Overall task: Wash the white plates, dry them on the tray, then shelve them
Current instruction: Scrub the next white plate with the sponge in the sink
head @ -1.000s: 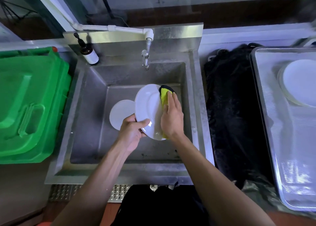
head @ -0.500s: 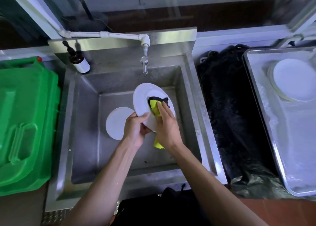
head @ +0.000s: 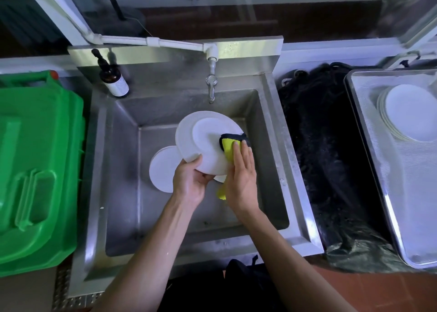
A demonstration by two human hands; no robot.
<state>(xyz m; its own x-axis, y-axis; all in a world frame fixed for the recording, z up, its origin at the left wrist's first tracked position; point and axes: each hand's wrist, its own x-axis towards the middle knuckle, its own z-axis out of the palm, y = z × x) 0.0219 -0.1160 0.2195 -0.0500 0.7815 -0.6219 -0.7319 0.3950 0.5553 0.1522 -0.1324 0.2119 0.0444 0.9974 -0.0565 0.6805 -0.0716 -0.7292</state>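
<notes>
Head view: the left hand (head: 191,184) grips the near edge of a white plate (head: 203,141), thumb on the upper face and fingers curled beneath, holding the plate tilted above the basin of the stainless steel sink (head: 123,170). The right hand (head: 241,179) lies with straight fingers (head: 237,153) flat on a yellow cleaning cloth with a black border (head: 228,146), pressing it against the right side of the plate's face; a corner of the cloth hangs below the palm. A second white plate (head: 160,170) lies flat on the sink floor, just left of the held plate and partly hidden by it. The tap (head: 211,87) hangs over the rear of the basin, fed by a white pipe (head: 151,41) along the splashback. A brown pump bottle with a white label (head: 113,80) stands on the rear left corner of the sink. A green plastic bin (head: 35,170) is left of the sink. To the right lies a black plastic bag (head: 314,158), then a metal tray (head: 378,181) carrying a stack of white plates (head: 409,113) at its far end.
</notes>
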